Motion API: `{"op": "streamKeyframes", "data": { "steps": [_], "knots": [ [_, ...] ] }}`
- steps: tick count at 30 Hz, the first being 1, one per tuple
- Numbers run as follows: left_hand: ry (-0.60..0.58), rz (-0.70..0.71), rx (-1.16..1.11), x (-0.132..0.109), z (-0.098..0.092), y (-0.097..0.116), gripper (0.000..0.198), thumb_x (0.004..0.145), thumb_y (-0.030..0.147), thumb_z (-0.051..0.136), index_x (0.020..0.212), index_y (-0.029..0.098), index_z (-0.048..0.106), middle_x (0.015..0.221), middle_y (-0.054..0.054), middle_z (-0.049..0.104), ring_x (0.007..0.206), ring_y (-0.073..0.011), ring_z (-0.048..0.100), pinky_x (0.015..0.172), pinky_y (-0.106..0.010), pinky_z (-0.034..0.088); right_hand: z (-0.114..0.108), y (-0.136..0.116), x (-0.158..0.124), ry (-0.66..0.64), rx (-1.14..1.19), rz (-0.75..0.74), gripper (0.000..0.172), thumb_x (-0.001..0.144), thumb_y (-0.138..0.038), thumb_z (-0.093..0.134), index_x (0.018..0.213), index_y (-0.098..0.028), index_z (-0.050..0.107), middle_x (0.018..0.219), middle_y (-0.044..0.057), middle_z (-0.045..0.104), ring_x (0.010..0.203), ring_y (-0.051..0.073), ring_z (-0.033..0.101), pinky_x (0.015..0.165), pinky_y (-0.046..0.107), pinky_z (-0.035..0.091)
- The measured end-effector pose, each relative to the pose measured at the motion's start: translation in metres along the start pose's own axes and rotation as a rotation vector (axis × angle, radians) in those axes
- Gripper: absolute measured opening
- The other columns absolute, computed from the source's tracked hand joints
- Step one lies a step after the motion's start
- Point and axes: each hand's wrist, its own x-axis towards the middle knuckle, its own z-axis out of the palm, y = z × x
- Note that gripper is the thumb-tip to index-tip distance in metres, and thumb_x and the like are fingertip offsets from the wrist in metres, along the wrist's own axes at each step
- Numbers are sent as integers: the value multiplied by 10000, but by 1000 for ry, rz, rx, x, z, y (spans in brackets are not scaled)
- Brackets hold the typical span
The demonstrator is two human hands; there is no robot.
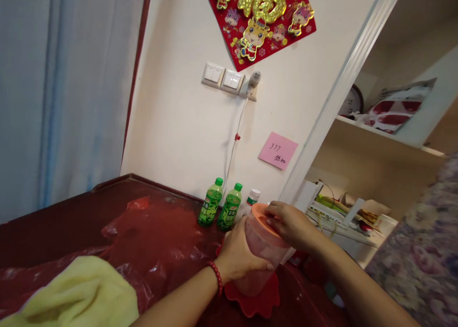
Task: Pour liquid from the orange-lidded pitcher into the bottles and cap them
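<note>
A translucent pink pitcher [263, 250] with an orange lid [262, 216] stands on a red scalloped mat [252, 305], leaning slightly in the view. My left hand [238, 255], with a red bead bracelet [215, 277] at its wrist, is wrapped round the pitcher's side. On top, my right hand [286, 222] grips the orange lid with curled fingers; the fingertips are partly hidden. Whether the lid is seated or loose I cannot tell. Just behind my left hand are two green-capped drink bottles [211, 203] and a white-capped bottle [253, 198].
A yellow towel [82, 293] and crumpled clear red plastic sheet [153, 236] lie on the dark red table [67, 226]. A white cable [233, 150] runs from the wall socket [250, 86] down behind the bottles. Shelves [386, 138] with assorted items stand at right, beside a floral cloth [418, 250].
</note>
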Motion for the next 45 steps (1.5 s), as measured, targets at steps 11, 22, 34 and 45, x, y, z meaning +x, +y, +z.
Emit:
{"op": "streamKeyframes", "data": {
  "steps": [11, 22, 34, 45],
  "knots": [
    [36, 7, 84, -2, -1, 10, 974, 409, 369, 949, 1275, 276, 513, 1262, -48, 632, 1163, -327, 583, 978, -453, 487, 1, -3, -7, 53, 6, 55, 153, 909, -219, 526, 873, -230, 675, 950, 33, 665, 833, 176, 606, 697, 275, 363],
    [22, 42, 57, 0, -1, 6, 1059, 413, 349, 950, 1359, 265, 483, 1318, -88, 610, 1216, -357, 558, 1048, -495, 436, 6, 6, -2, 36, 44, -52, 200, 935, -227, 492, 850, -205, 672, 908, 53, 627, 828, 179, 587, 726, 279, 392],
    [34, 48, 70, 1, -1, 9, 1000, 414, 334, 956, 1306, 258, 511, 1322, -95, 597, 1238, -354, 544, 1068, -503, 418, -13, -5, -1, -45, -22, 38, 161, 907, -261, 566, 810, -223, 689, 892, 28, 672, 753, 159, 594, 647, 275, 352],
    [69, 1, 121, -1, 3, 10, 1004, 402, 329, 952, 1294, 253, 497, 1304, -95, 600, 1225, -364, 547, 1044, -496, 427, -3, -5, -1, 34, -59, 129, 231, 953, -330, 485, 838, -226, 655, 935, 62, 675, 832, 200, 611, 673, 297, 348]
  ]
}}
